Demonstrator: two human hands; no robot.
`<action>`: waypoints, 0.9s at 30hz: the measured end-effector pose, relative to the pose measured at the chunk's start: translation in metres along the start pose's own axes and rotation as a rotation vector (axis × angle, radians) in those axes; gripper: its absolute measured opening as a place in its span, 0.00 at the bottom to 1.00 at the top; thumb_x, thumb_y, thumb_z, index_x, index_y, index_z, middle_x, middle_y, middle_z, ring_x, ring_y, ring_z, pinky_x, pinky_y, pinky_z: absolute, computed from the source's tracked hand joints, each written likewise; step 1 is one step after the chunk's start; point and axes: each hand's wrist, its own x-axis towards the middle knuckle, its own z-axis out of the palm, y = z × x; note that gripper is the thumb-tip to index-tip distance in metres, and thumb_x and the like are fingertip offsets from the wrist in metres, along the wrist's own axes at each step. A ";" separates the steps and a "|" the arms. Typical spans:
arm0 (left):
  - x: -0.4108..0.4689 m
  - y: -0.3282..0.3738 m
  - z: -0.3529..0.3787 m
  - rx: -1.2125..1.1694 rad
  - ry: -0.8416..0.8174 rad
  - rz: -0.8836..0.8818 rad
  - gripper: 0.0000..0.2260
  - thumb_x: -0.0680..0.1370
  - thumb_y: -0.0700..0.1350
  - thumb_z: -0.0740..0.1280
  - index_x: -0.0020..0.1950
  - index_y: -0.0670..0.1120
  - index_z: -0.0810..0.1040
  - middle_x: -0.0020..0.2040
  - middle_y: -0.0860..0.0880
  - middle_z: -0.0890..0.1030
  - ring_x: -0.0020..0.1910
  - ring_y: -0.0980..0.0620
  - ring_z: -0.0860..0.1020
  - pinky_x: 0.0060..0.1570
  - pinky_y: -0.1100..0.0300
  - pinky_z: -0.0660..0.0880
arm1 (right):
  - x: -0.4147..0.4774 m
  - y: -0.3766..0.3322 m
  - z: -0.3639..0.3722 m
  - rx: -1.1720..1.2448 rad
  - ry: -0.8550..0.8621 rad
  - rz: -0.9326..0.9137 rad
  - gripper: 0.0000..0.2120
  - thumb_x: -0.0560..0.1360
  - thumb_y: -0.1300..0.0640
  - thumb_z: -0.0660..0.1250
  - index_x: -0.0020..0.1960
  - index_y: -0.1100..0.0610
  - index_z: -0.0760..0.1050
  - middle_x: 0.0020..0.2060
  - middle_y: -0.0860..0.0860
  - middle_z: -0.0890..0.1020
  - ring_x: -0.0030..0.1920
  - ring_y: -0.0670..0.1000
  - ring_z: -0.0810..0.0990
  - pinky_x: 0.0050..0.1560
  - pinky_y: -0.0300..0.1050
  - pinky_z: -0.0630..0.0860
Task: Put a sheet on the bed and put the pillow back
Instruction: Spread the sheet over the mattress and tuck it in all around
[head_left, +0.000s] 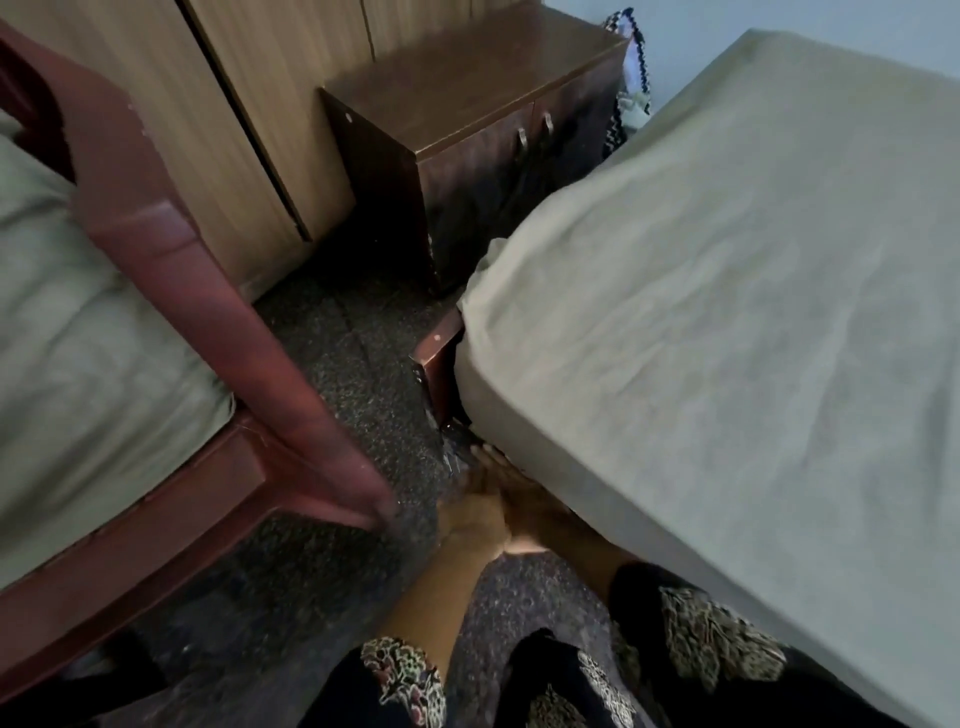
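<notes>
Sheet (727, 312) covers bed (440, 364), so spreading looks done. Left hand (470, 512) and right hand (527, 499) low at its edge, probably tucking; grip too dark to tell. Pillow unseen, not yet returned.

Floor: dark speckled carpet (332, 364), running across the middle of the view, dim in the lower part.

Far side: tall wardrobe (249, 104) in light wood grain, doors closed, a dark seam between two panels.

Just right of the wardrobe: low cabinet (467, 93), dark brown, glossy top catching some light. Two small metal handles (535, 130) side by side on its front.

Behind the cabinet's right corner: black-and-white zigzag cloth (628, 62), partly hidden.

Top right: pale blue wall (727, 21), plain.

Left edge: red-brown wooden bedstead (208, 291), rail running diagonally down to the carpet, olive-green cover (78, 286) inside it.

Light soft and low; source not visible.
</notes>
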 end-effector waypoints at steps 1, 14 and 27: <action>-0.016 0.008 -0.008 -0.007 -0.002 0.006 0.35 0.78 0.51 0.62 0.78 0.45 0.45 0.78 0.49 0.46 0.77 0.47 0.48 0.72 0.48 0.59 | -0.008 -0.008 -0.016 0.059 -0.017 0.067 0.31 0.80 0.54 0.58 0.77 0.61 0.48 0.77 0.56 0.47 0.77 0.55 0.47 0.75 0.46 0.43; -0.197 0.110 -0.160 -0.279 0.201 0.157 0.17 0.78 0.41 0.59 0.67 0.49 0.70 0.60 0.47 0.79 0.61 0.47 0.76 0.56 0.51 0.74 | -0.218 -0.048 -0.231 0.472 0.226 0.352 0.15 0.79 0.52 0.57 0.58 0.57 0.77 0.54 0.56 0.79 0.56 0.58 0.76 0.50 0.50 0.72; -0.319 0.303 -0.191 -0.395 0.032 0.327 0.12 0.80 0.44 0.58 0.61 0.47 0.76 0.53 0.47 0.82 0.51 0.48 0.79 0.47 0.56 0.75 | -0.433 -0.001 -0.297 0.655 0.388 0.745 0.15 0.75 0.61 0.58 0.55 0.62 0.78 0.54 0.58 0.80 0.57 0.59 0.74 0.53 0.48 0.73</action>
